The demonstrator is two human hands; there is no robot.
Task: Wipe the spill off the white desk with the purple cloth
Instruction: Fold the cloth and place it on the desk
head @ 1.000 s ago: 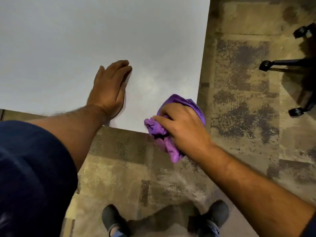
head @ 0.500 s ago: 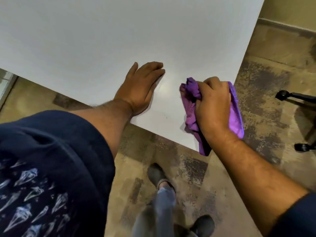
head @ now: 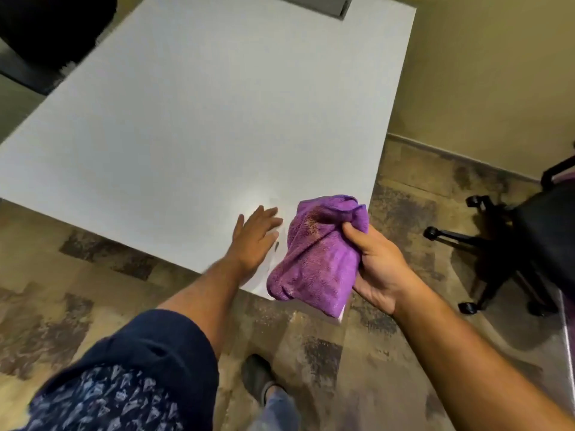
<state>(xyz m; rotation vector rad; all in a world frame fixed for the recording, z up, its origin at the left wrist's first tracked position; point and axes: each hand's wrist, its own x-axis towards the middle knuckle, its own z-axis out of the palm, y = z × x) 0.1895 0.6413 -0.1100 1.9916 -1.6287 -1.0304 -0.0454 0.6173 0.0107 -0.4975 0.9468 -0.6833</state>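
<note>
Above the desk (head: 202, 119) corner, the soft, light cloth (head: 320, 253) is bunched in the right hand (head: 378, 269); the left hand (head: 253, 241) lies flat, open.

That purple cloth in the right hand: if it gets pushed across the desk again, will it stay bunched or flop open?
The purple cloth looks soft and limp; it sags in folds from the right hand, so it would likely spread. The darker patches suggest damp, probably adding drag.
</note>
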